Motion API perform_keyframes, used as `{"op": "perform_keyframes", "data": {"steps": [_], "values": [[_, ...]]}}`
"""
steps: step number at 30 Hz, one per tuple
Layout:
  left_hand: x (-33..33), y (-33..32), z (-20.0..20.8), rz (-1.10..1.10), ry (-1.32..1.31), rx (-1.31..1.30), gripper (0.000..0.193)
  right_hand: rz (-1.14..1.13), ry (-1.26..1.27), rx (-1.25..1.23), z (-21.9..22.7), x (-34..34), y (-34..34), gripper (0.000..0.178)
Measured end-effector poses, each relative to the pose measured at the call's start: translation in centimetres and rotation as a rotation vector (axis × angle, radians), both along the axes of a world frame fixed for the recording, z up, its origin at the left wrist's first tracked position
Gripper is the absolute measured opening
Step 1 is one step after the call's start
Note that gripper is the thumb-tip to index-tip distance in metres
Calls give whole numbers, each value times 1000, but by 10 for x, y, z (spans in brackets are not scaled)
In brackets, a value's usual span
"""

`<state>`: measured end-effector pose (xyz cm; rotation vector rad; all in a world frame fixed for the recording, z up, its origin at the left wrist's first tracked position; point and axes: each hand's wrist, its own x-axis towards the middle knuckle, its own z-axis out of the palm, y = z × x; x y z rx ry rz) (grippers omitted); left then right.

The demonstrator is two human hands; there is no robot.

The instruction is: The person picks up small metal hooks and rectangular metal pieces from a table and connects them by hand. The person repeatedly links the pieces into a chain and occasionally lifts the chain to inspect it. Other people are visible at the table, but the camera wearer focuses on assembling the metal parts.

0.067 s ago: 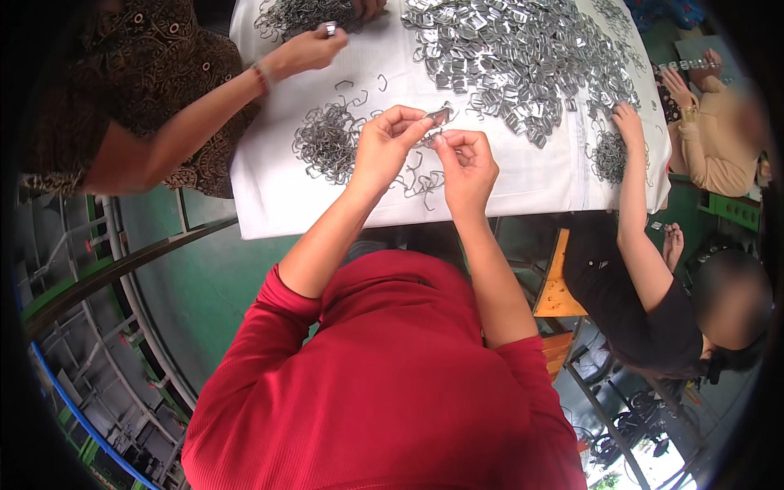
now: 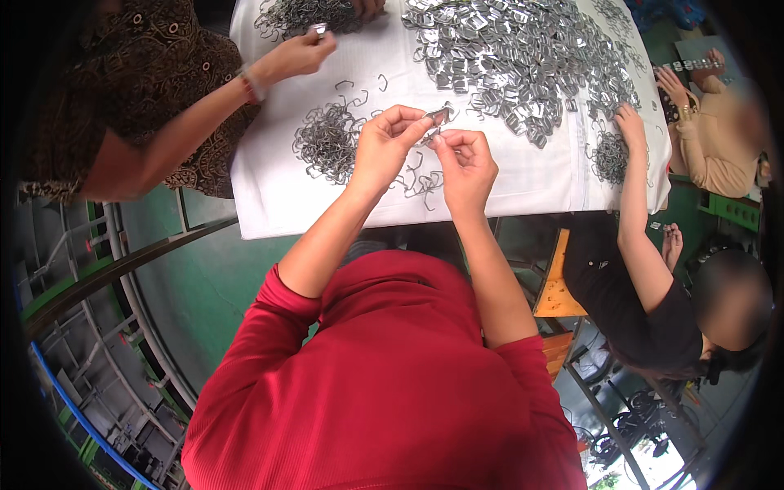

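Over the near part of the white-covered table, my left hand point(image 2: 382, 150) is closed in a pinch on a small shiny metal buckle point(image 2: 442, 114). Close against it, my right hand point(image 2: 469, 168) pinches a thin bent wire piece at the buckle's near side; the fingertips hide most of it. Below the hands lie several loose wire pieces point(image 2: 421, 183). A heap of bent wire pieces point(image 2: 324, 145) sits just left of my left hand. Beyond my hands spreads a large pile of shiny metal buckles point(image 2: 514, 61).
At the left a co-worker's hand point(image 2: 304, 55) holds a shiny piece near another wire heap point(image 2: 302, 16). On the right, another person's hand point(image 2: 629, 126) reaches to a small wire pile point(image 2: 609, 157). The white cloth point(image 2: 286, 214) ends at the table's near edge. A wooden stool point(image 2: 559, 286) stands right.
The co-worker's hand at the left has shifted slightly left and down with its shiny piece. My own hands have barely moved.
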<state>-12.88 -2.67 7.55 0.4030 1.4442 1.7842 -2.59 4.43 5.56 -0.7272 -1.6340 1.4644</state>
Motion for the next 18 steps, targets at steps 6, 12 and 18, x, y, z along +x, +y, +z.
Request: {"op": "perform_keyframes", "data": {"steps": [6, 12, 18], "values": [[-1, 1, -5, -33, -40, 1, 12, 11, -47, 19, -6, -4, 3, 14], [-7, -5, -4, 80, 81, -97, 9, -39, -408, 213, -16, -1, 38, 11], [-20, -11, -1, 119, 133, -83, 11, -157, -998, 463, -71, 11, 116, 19]]}}
